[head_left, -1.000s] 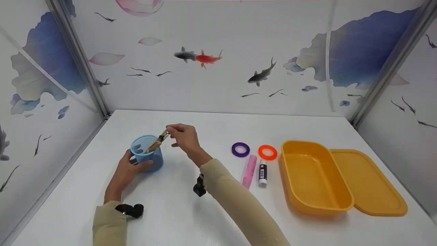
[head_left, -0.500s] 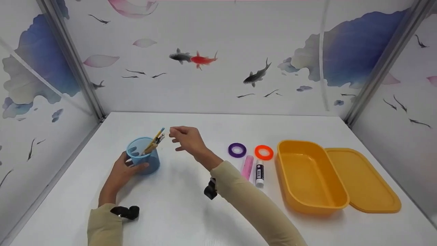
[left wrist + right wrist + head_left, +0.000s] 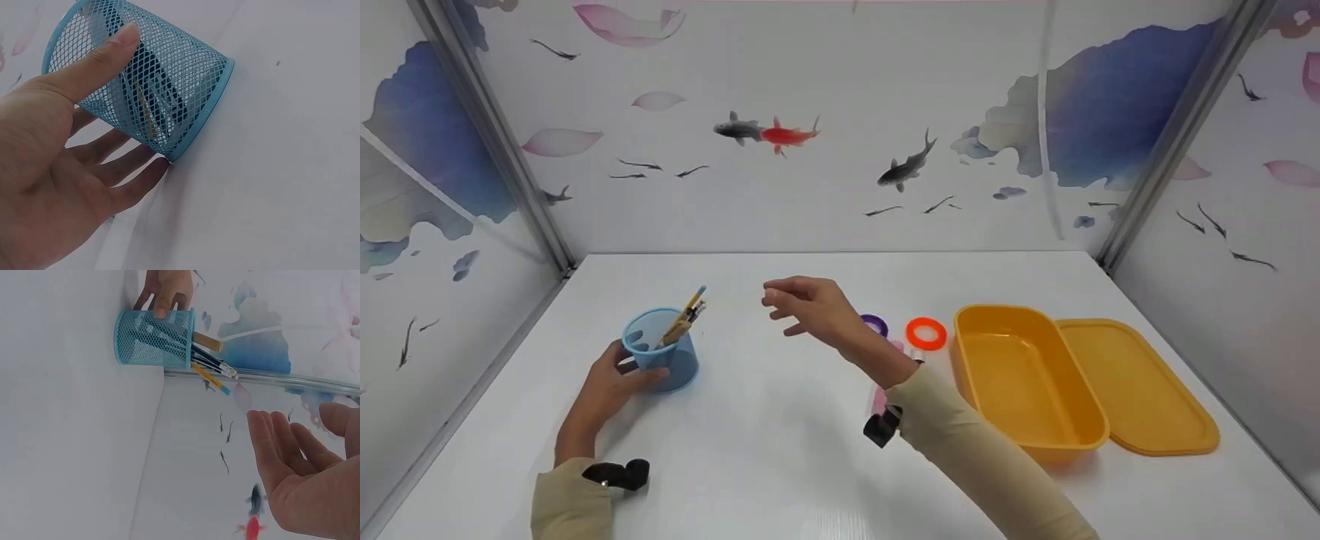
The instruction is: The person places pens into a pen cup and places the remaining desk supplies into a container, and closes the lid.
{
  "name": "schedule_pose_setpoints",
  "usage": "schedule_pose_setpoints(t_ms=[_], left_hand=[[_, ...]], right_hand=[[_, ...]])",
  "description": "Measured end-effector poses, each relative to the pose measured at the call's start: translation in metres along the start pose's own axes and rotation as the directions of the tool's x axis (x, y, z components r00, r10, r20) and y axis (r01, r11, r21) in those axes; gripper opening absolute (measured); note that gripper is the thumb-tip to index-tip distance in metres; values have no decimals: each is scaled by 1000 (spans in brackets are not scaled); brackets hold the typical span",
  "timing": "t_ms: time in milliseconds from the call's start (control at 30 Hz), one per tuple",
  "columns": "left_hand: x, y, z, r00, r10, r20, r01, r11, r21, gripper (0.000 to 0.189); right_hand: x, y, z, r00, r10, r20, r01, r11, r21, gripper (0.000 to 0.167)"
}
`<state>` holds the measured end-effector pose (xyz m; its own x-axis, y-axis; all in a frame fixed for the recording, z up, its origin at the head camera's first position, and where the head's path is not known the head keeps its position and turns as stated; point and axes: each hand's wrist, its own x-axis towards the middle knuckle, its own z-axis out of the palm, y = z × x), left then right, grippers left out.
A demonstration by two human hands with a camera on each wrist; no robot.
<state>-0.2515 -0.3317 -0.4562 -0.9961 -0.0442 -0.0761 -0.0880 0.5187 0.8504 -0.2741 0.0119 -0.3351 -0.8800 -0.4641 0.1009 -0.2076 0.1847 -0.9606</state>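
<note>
A blue mesh pen holder (image 3: 681,369) stands upright on the left of the white table. My left hand (image 3: 611,384) grips its side, thumb across the front mesh and fingers around the far side, as the left wrist view shows. Leaning out of the holder are a yellow pencil with a blue end (image 3: 211,379), several dark pens or pencils with pale tips (image 3: 216,363) and a tan stick (image 3: 207,341). Their lower ends show only through the mesh. Right of the holder, my right hand (image 3: 819,311) hovers above the table, fingers loosely bent and holding nothing.
An orange ring (image 3: 926,334) and a purple ring (image 3: 874,323), partly covered by my right arm, lie mid-table. A pink stick (image 3: 879,401) is mostly hidden there too. Farther right are a yellow box (image 3: 969,375) and its lid (image 3: 1155,397). Printed walls enclose the table.
My right hand let go of the pencils, which now lean in the pen holder, and drew away to the right. My left hand kept its grip on the holder. The head view shifted slightly.
</note>
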Motion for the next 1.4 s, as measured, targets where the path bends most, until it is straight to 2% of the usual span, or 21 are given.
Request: schedule_pose_setpoints(t_ms=[133,367,600,767,1033,1133,1267,1400], left_hand=[[-2,-3,0,1000,1,4,-1,1000,12,108],[-4,-3,-5,1000,7,6,-7,1000,23,104],[-11,-5,-15,1000,7,12,-8,997,74,92],[-13,-6,-17,1000,4,5,-5,996,92,87],[-11,-7,-14,998,-60,9,59,997,41,82],[-11,-7,-15,997,-70,14,69,997,35,81],[-13,-7,-18,997,-74,27,73,997,26,79],[-15,-6,-21,998,-55,1,55,998,33,77]], right_hand=[[-16,6,-19,1000,0,-3,0,1000,-20,36],[-44,20,-58,998,13,-69,-10,999,36,36],[-80,38,-98,988,37,-151,-48,996,-75,42],[-101,46,-126,968,65,-243,-113,976,-186,46],[-127,59,-171,921,89,-380,-179,962,-207,54],[-134,62,-185,911,92,-402,-192,958,-215,61],[-143,66,-203,896,144,-421,-253,943,-216,70],[-151,74,-220,881,188,-434,-309,924,-227,74]])
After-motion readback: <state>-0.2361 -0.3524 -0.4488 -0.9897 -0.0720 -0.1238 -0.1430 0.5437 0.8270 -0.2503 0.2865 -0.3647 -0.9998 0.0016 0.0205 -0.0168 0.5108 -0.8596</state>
